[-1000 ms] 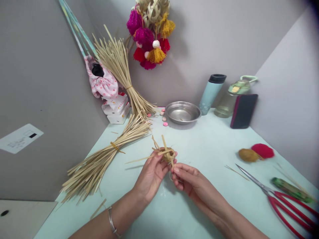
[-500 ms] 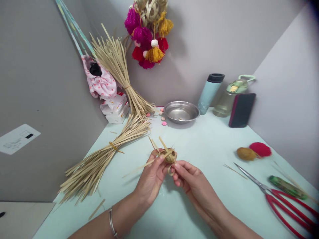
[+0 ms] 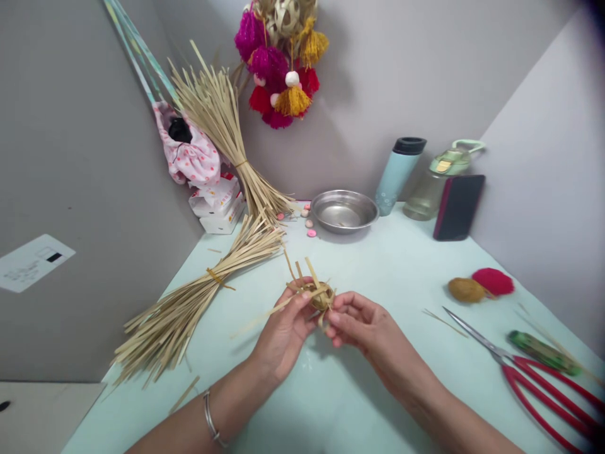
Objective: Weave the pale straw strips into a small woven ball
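Note:
A small woven ball of pale strips (image 3: 322,295) is held up over the middle of the table, with several loose strip ends poking out of it. My left hand (image 3: 285,328) grips its left side, thumb pressed on the weave. On the right side, my right hand (image 3: 359,323) pinches a strip at the ball's lower edge between thumb and fingers. A curled strip end hangs just below the ball. The inner fingertips of both hands are partly hidden.
Left lies a tied bundle of strips (image 3: 203,302); another bundle (image 3: 227,139) leans on the wall. Behind stand a metal bowl (image 3: 345,211), a blue tumbler (image 3: 401,176), a bottle (image 3: 437,183) and a phone (image 3: 459,208). Right lie scissors (image 3: 503,356) and yarn bundles (image 3: 493,282).
My right hand has shifted slightly, and the curled strip below the ball has changed shape. The ball has turned a little, its upper strip ends now standing differently.

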A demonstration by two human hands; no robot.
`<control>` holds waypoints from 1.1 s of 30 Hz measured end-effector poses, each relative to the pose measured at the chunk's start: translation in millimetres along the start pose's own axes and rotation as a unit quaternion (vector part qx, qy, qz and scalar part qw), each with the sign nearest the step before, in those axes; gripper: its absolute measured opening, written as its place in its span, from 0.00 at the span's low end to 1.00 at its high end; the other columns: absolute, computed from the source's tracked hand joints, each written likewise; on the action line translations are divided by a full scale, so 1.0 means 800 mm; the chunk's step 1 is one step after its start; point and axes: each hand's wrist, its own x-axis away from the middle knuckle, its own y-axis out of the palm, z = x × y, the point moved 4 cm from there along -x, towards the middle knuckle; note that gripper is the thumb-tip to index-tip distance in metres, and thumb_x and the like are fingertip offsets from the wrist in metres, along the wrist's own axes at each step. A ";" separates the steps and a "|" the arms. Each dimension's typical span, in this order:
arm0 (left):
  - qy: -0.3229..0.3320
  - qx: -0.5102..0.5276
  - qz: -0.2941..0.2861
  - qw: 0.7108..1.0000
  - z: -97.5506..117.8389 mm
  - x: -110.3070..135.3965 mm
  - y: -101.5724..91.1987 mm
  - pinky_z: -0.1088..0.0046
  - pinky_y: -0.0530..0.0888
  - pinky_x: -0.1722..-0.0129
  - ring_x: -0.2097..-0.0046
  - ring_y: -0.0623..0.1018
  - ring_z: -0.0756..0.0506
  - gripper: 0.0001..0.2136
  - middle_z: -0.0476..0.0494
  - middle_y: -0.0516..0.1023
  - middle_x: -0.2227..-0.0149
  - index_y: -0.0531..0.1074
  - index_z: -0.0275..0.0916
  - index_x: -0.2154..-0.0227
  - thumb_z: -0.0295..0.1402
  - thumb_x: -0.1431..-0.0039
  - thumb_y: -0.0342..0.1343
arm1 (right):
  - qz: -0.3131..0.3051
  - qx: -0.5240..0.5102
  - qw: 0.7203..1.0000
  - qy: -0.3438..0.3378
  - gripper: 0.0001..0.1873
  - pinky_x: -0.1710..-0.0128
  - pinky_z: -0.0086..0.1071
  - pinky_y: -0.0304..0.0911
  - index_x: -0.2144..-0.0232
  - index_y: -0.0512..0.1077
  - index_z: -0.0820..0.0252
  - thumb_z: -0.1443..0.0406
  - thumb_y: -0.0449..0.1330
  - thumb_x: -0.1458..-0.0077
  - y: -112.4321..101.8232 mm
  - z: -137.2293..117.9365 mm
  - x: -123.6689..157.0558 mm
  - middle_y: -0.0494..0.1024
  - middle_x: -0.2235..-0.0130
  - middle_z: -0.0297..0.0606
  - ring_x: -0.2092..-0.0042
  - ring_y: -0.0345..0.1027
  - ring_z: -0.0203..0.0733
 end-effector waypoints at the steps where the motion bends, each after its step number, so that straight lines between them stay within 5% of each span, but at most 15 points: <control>1: -0.003 0.002 0.006 1.000 0.000 0.000 -0.001 0.71 0.74 0.57 0.58 0.77 0.48 0.11 0.44 0.76 0.59 0.68 0.39 0.55 0.30 0.40 0.56 | 0.004 0.032 0.999 -0.012 0.13 0.70 0.27 0.65 0.67 0.74 0.59 0.61 0.71 0.53 -0.004 -0.005 -0.001 0.77 0.69 0.32 0.70 0.70 0.34; 4: -0.018 -0.002 0.012 1.000 -0.001 0.000 -0.001 0.74 0.75 0.61 0.60 0.76 0.50 0.11 0.45 0.76 0.58 0.69 0.39 0.55 0.29 0.41 0.57 | 0.012 0.084 0.996 -0.034 0.12 0.69 0.27 0.63 0.63 0.76 0.58 0.59 0.67 0.48 -0.015 -0.017 -0.004 0.75 0.69 0.32 0.70 0.66 0.33; 17: -0.071 0.042 -0.041 0.996 -0.007 -0.002 0.004 0.77 0.75 0.66 0.63 0.77 0.51 0.08 0.44 0.77 0.61 0.73 0.35 0.58 0.28 0.41 0.56 | 0.047 0.128 0.988 -0.078 0.08 0.68 0.30 0.59 0.73 0.75 0.59 0.60 0.65 0.48 -0.012 -0.027 0.002 0.73 0.73 0.32 0.71 0.62 0.36; 33: -0.072 0.037 -0.060 0.995 -0.009 0.000 0.007 0.76 0.75 0.68 0.62 0.80 0.47 0.10 0.38 0.79 0.57 0.72 0.34 0.57 0.30 0.41 0.55 | 0.074 0.031 0.993 -0.091 0.08 0.66 0.32 0.68 0.72 0.74 0.58 0.60 0.67 0.48 -0.020 -0.033 0.001 0.77 0.73 0.33 0.70 0.71 0.37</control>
